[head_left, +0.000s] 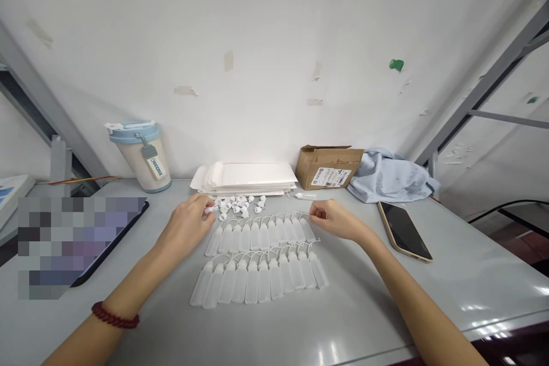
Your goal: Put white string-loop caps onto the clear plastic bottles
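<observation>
Two rows of small translucent plastic squeeze bottles lie on the grey table, with thin curved tubes or straps at their necks. Behind them is a loose pile of small white caps. At the pile's left edge, my left hand pinches one white cap between thumb and fingers. My right hand is closed at the right end of the back row, fingertips by the last bottle's neck; whatever they grip is hidden. One more slim clear bottle or tube lies behind, near the right hand.
Stacked white padded envelopes, a cardboard box and a light blue cloth line the wall. A phone lies right. On the left are a tumbler and a tablet-like device with a blurred screen.
</observation>
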`<action>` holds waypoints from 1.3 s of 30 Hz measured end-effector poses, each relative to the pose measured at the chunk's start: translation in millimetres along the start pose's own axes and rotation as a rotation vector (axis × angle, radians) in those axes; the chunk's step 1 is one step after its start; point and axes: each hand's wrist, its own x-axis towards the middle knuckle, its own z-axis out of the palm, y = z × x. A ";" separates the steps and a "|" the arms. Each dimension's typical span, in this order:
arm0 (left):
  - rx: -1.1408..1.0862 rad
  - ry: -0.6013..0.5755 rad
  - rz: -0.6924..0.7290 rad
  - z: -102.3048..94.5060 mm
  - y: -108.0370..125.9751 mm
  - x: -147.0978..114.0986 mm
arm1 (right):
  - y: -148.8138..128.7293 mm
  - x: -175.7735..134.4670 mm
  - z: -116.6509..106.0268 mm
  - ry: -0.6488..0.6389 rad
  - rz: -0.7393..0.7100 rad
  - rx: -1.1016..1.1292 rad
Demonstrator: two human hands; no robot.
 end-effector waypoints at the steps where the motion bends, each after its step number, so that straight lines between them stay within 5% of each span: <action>1: -0.016 0.000 -0.002 0.7 3.0 -1.4 | -3.2 -1.7 -0.9 -0.043 0.010 0.006; 8: -0.127 0.016 0.015 3.3 21.7 -11.3 | -5.0 -2.8 2.1 -0.172 0.068 0.001; 17: -0.188 -0.054 0.041 5.0 35.3 -18.7 | 2.1 1.1 9.3 -0.122 0.142 -0.153; 23: -0.326 -0.122 -0.030 5.5 42.0 -20.1 | -4.7 0.2 7.6 0.029 0.171 -0.286; 30: -0.866 -0.302 -0.191 4.5 52.2 -22.4 | -39.3 -8.5 15.8 0.154 -0.118 -0.029; 39: -1.259 -0.406 -0.254 0.0 68.9 -31.5 | -78.5 -29.9 31.6 -0.091 -0.299 0.364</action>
